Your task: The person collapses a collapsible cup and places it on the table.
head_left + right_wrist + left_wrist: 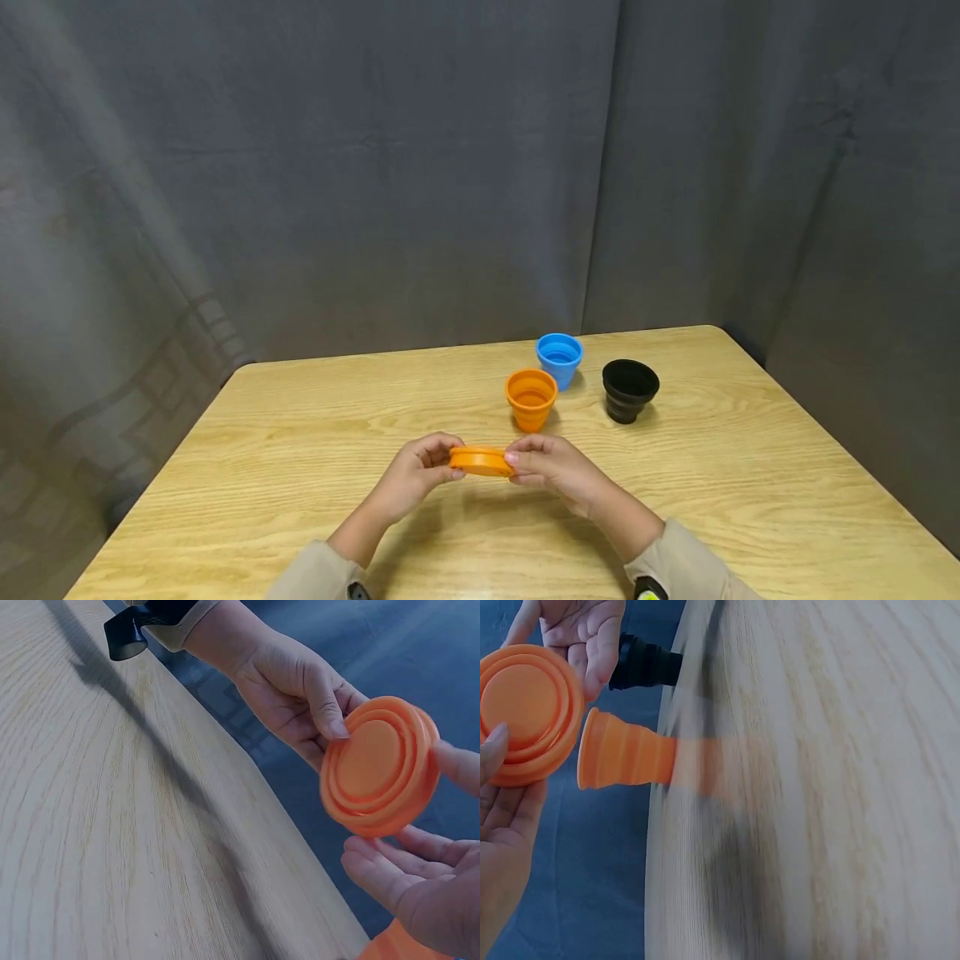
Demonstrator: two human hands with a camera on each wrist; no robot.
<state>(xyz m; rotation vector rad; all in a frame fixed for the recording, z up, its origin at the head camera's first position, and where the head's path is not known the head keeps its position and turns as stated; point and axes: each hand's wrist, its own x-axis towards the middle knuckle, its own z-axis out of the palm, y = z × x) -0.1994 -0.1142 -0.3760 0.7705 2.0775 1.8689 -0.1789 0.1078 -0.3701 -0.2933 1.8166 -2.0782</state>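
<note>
Held up over the near half of the table is an orange collapsible cup (482,461), folded flat into a disc. My left hand (408,477) pinches its left edge, thumb on the ringed face and fingers behind, as the left wrist view shows. At the opposite edge my right hand (561,472) holds it between thumb and fingers. The right wrist view shows the flat round base and raised rings of the folded cup (371,761). Just beyond the hands stands a second orange cup (531,400), unfolded and upright.
Behind the standing orange cup is an upright blue cup (559,358), unfolded. A black cup (628,392) stands to their right. The wooden table (300,433) ends at a grey curtain (375,183) along the back, with more curtain on both sides.
</note>
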